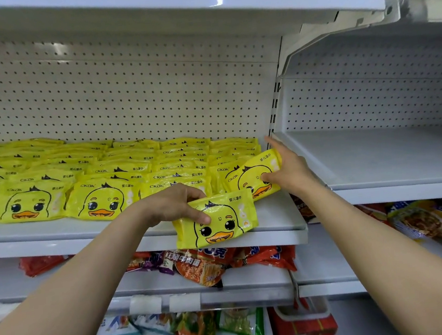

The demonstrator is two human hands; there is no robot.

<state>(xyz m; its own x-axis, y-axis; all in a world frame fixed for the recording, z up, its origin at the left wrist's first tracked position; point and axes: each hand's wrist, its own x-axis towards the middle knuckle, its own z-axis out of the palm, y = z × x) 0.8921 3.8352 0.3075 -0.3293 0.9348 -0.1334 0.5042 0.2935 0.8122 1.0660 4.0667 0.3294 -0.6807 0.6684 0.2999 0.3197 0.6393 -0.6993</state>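
Meanwhile both hands grip yellow packs on shelf.

Red noodle packets beneath the white shelf, pegboard back panel above.

Both bare forearms were extended forward. Left hand lay palm down, fingers and thumb curled in a pinch. Right hand gripped too, index finger straight.
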